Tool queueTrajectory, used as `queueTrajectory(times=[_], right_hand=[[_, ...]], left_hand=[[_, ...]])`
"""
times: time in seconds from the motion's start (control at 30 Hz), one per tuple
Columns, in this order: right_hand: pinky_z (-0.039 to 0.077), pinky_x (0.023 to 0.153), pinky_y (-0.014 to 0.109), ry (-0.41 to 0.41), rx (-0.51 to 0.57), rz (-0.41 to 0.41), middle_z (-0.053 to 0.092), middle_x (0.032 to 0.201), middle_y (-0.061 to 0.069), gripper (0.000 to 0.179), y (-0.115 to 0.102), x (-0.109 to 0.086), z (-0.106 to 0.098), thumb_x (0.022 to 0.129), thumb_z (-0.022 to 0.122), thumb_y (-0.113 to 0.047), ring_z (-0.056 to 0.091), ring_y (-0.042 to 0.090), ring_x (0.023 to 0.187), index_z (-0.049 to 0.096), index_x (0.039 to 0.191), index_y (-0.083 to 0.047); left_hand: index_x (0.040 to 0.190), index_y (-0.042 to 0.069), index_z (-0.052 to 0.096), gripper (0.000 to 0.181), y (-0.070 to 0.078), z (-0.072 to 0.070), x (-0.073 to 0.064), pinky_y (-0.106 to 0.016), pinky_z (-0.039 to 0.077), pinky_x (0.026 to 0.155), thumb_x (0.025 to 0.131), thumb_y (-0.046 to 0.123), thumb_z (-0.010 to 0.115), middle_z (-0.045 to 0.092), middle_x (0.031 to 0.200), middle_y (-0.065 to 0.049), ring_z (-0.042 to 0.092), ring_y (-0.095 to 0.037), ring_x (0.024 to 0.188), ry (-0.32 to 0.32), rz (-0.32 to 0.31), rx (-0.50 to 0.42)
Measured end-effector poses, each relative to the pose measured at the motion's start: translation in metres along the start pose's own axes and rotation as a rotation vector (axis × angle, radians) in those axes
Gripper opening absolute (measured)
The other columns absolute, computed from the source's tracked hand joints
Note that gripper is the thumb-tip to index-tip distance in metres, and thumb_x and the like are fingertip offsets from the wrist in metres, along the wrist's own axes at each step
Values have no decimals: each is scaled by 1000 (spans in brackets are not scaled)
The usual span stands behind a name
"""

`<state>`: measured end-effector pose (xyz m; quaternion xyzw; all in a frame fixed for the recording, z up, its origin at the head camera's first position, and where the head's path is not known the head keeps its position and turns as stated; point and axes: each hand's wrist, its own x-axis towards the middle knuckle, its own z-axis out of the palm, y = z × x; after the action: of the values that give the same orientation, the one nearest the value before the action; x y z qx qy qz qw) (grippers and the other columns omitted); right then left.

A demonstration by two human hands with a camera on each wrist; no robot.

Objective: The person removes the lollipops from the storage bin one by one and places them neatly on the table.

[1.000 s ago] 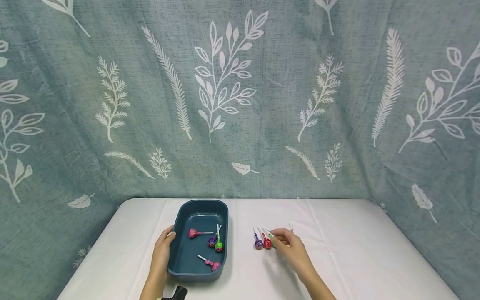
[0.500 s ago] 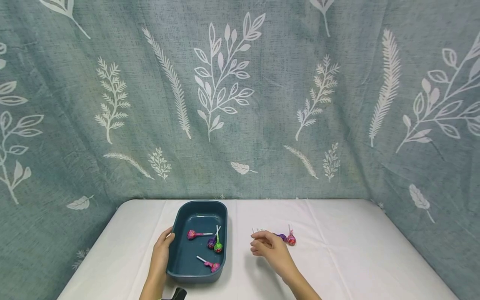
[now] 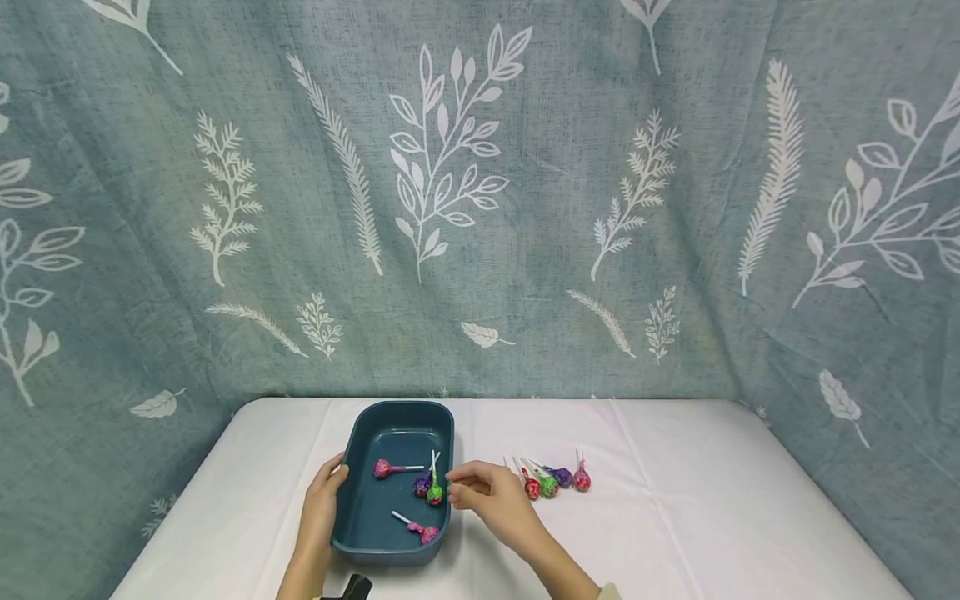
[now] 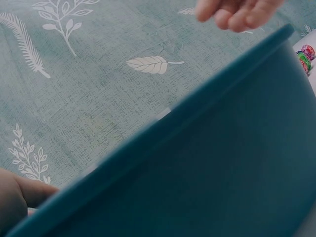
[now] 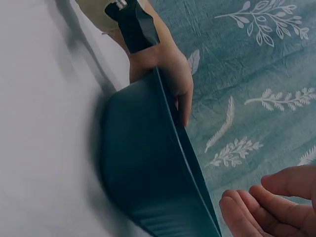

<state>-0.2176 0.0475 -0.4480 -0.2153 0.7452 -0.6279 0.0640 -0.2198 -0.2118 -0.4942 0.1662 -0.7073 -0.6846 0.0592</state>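
My left hand [image 3: 321, 500] grips the left rim of a dark teal plastic bin [image 3: 366, 521]. Inside lie a pink lollipop [image 3: 382, 469], a purple one [image 3: 422, 487], a green one [image 3: 434, 495] and another pink one [image 3: 428, 534]. Over the bin's right rim hovers my right hand [image 3: 495, 500], fingers loosely bent. In the right wrist view, nothing shows between the fingers and thumb of that hand [image 5: 269, 207]. On the cloth right of it lie red [image 3: 532, 490], green [image 3: 549, 486], purple [image 3: 562, 477] and pink [image 3: 581, 479] lollipops. A stick left of the red one shows; its head is hidden behind the hand.
A white cloth [image 3: 697, 500] covers the table. Behind it hangs a green curtain [image 3: 540, 208] with white leaf prints. A black strap mount [image 5: 133, 24] sits on my left wrist.
My right hand has moved left from the lollipops on the cloth to the bin's right rim, uncovering the red, green and purple ones. My left hand and the bin have stayed in place.
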Motion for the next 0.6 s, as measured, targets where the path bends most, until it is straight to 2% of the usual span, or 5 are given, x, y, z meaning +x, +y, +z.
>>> queueTrajectory(times=[0.2, 0.4, 0.6], right_hand=[[53, 68, 23, -55, -115, -22, 70, 89, 5, 16, -6, 11, 12, 88, 68, -5, 68, 20, 80, 70, 103, 0], [51, 65, 19, -120, -198, -45, 69, 82, 8, 19, -7, 23, 24, 79, 73, 5, 62, 8, 71, 70, 97, 1], [50, 64, 18, -181, -374, -98, 66, 76, 4, 21, -7, 35, 36, 75, 75, 9, 58, 2, 66, 71, 93, -1]], left_hand=[[147, 0, 33, 52, 2, 0, 3, -62, 15, 109, 103, 28, 37, 25, 151, -27, 19, -47, 139, 1, -8, 4], [147, 0, 32, 52, 0, 0, 5, -62, 14, 109, 103, 28, 37, 24, 152, -28, 16, -48, 139, -1, -26, 14], [146, -3, 33, 52, 0, 3, 5, -62, 16, 109, 104, 27, 36, 25, 150, -29, 20, -48, 138, 5, -5, -8]])
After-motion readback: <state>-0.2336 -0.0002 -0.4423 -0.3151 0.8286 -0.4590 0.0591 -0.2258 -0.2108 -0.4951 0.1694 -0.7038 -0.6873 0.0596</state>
